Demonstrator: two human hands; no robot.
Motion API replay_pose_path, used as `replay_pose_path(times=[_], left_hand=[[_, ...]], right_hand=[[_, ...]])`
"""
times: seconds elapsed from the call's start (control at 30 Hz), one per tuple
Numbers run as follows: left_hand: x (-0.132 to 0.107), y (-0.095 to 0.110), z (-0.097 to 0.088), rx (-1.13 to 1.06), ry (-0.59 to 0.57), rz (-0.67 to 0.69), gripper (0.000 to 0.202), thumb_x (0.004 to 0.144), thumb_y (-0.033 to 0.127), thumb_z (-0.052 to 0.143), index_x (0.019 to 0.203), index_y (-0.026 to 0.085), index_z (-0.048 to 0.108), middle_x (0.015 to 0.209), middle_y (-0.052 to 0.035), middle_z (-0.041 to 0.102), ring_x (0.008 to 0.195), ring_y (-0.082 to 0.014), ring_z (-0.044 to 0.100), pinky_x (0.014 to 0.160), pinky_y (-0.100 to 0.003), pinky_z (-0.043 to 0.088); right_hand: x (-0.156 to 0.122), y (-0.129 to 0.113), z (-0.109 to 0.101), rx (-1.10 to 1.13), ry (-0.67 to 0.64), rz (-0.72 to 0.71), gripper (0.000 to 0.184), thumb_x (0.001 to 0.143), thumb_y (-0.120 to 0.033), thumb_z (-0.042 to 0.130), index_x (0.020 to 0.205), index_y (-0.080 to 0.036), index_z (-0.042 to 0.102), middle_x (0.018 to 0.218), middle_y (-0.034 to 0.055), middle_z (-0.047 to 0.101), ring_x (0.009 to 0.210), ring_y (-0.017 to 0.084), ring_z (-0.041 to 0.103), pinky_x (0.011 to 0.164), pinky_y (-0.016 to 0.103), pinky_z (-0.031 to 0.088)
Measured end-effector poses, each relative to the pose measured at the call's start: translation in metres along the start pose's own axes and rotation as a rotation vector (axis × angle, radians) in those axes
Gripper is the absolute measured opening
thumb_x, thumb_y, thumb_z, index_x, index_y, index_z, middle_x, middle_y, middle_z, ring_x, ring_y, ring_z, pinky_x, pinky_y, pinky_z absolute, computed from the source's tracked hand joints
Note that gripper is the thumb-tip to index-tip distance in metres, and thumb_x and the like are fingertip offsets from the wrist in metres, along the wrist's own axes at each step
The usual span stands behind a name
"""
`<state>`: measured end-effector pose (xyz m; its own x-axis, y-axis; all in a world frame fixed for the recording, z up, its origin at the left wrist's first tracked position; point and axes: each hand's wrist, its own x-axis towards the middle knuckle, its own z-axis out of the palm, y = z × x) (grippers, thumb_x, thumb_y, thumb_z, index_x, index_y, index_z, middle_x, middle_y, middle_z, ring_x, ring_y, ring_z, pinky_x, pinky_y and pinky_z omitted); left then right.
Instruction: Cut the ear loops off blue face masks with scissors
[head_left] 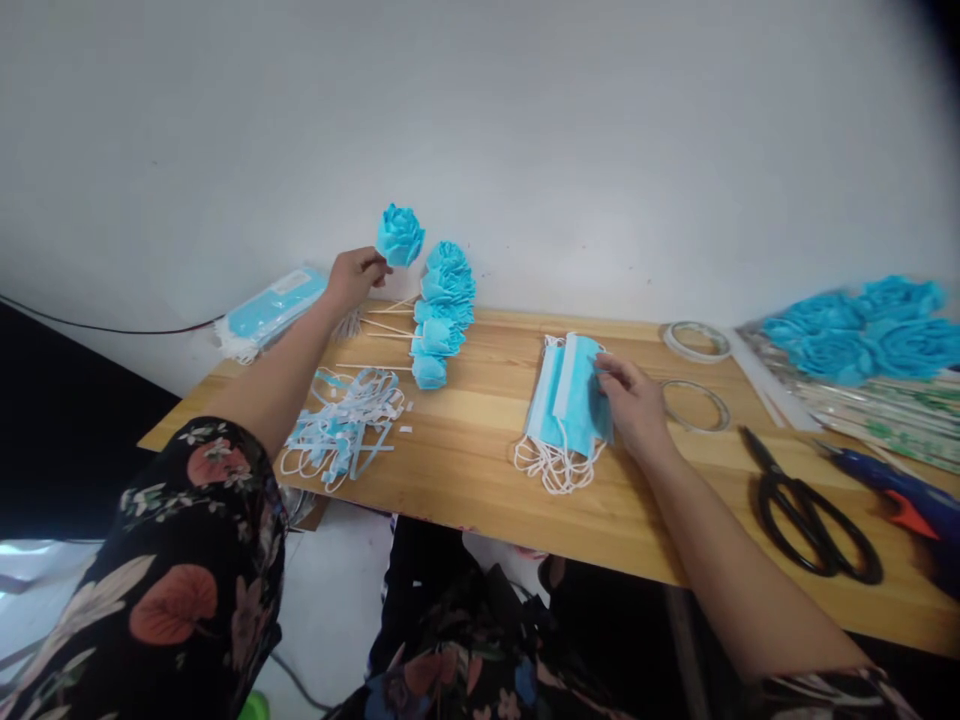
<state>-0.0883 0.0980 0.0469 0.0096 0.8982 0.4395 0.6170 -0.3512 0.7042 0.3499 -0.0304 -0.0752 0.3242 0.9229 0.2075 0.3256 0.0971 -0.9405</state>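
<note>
My left hand (358, 280) is closed in a pinch beneath a blue flower (401, 236) made of folded petals. The flower is held up above the back of the table, and its stem is mostly hidden by the fingers. Below and to the right lies a row of similar blue flowers (442, 315) on thin wooden sticks. At the right edge of a small stack of blue face masks (576, 400) with white ear loops, my right hand (632, 400) has its thumb and fingers closed on the top mask.
Cut mask strips and loops (345, 425) lie at the front left. A pack of masks (274, 305) is behind my left arm. Rightward are tape rolls (697, 342), black scissors (814, 520), a blue glue gun (900, 490) and wrapped blue flowers (862, 330).
</note>
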Motion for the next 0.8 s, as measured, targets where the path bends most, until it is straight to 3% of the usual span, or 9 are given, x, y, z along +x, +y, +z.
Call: replay_pose_path(times=[0.13,0.33,0.57,0.8], left_hand=[[0.009,-0.004,0.018,-0.05,-0.025,0.006,0.012,0.07,0.016,0.053,0.072,0.015,0.065,0.058,-0.0013,0.059,0.057,-0.0141,0.055,0.067,-0.029,0.048],[0.021,-0.02,0.029,-0.095,-0.011,-0.024,0.015,0.074,0.018,0.055,0.082,0.012,0.067,0.065,-0.0021,0.064,0.052,-0.0109,0.053,0.064,-0.028,0.05],[0.023,-0.035,0.039,0.008,-0.013,-0.036,0.023,0.072,0.022,0.052,0.083,0.012,0.07,0.07,-0.0046,0.069,0.053,-0.0122,0.055,0.06,-0.026,0.048],[0.028,-0.054,0.048,0.18,-0.057,-0.042,0.027,0.073,0.027,0.05,0.083,0.014,0.072,0.075,-0.0075,0.072,0.066,-0.0191,0.061,0.07,-0.031,0.049]], right_hand=[[0.0,0.0,0.0,-0.004,-0.019,0.001,0.036,0.075,-0.036,0.06,0.106,-0.022,0.073,0.11,0.0082,0.076,0.097,0.024,0.069,0.1,0.048,0.051],[-0.001,-0.002,0.003,-0.032,-0.041,-0.037,0.033,0.076,-0.032,0.058,0.104,-0.023,0.075,0.109,0.0068,0.077,0.098,0.024,0.07,0.099,0.046,0.052],[-0.004,-0.006,0.004,-0.086,-0.059,-0.08,0.032,0.078,-0.032,0.056,0.102,-0.023,0.076,0.111,0.0072,0.077,0.098,0.026,0.07,0.099,0.048,0.052],[-0.004,-0.01,0.004,-0.105,-0.076,-0.085,0.032,0.079,-0.029,0.056,0.103,-0.022,0.076,0.112,0.0072,0.078,0.1,0.026,0.071,0.099,0.047,0.052]])
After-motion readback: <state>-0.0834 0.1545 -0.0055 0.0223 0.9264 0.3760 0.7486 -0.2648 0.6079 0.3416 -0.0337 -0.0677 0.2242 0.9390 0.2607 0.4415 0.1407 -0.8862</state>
